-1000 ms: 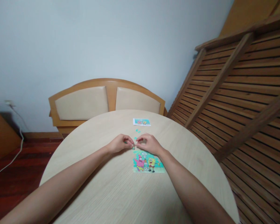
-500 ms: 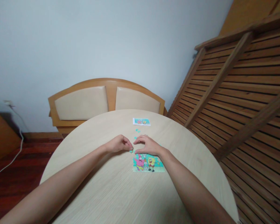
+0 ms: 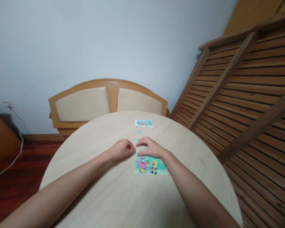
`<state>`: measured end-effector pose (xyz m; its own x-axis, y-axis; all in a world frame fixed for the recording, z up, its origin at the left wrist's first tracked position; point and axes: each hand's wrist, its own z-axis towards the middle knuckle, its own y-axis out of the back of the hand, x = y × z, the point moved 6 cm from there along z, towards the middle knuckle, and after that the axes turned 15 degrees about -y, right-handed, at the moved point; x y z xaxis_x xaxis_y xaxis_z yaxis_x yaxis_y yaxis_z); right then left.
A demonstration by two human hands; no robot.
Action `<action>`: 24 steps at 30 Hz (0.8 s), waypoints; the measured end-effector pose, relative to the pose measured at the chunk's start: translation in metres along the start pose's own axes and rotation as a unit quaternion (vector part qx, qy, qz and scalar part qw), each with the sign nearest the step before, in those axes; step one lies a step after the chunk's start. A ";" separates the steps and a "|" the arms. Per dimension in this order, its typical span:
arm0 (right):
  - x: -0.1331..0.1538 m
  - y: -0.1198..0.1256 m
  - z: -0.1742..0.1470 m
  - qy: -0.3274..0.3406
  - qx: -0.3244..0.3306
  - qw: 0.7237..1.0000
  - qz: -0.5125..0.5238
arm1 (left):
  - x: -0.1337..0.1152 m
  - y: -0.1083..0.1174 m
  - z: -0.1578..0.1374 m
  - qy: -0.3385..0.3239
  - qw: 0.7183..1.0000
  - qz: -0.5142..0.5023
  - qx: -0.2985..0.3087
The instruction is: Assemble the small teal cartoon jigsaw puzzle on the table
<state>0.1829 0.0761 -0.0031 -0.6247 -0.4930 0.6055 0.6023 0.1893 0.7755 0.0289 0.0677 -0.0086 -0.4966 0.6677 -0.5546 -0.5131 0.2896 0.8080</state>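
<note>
A jigsaw puzzle (image 3: 152,167) with a pink and a yellow cartoon figure lies on the round table. At its upper left corner, my left hand (image 3: 123,148) is closed in a pinch on a small turquoise puzzle piece (image 3: 134,155), mostly covered by the fingertips. My right hand (image 3: 152,147) arches over the puzzle's upper edge, thumb and fingers apart, with the thumb touching down near the same corner. That hand hides much of the upper part of the puzzle. Just beyond it lie a few loose turquoise pieces (image 3: 140,132).
A printed picture card (image 3: 144,123) with the same figures lies toward the table's far side. Past the round table (image 3: 104,196) stands a wooden headboard (image 3: 113,95) against the wall. A slatted wooden panel (image 3: 228,82) leans at the right. A white cable (image 3: 21,142) hangs at the left.
My left hand has shifted slightly right, bringing the puzzle piece closer to the puzzle's upper left corner and my right thumb. The right hand has stayed nearly still.
</note>
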 end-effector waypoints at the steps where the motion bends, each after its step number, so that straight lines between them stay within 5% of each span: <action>1: 0.001 0.000 0.000 -0.001 0.000 1.000 -0.001 | -0.001 0.000 0.000 -0.001 1.000 0.009 -0.001; 17: 0.000 0.002 -0.002 -0.003 -0.007 1.000 0.007 | -0.008 0.001 -0.002 -0.001 0.998 0.066 -0.005; 24: -0.038 0.034 -0.001 -0.079 -0.196 0.977 -0.029 | -0.010 0.003 -0.002 -0.006 0.996 0.092 0.005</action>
<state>0.2277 0.1007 0.0002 -0.7141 -0.3493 0.6066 0.6881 -0.1911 0.7000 0.0310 0.0603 -0.0013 -0.5726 0.7183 -0.3951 -0.4075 0.1688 0.8975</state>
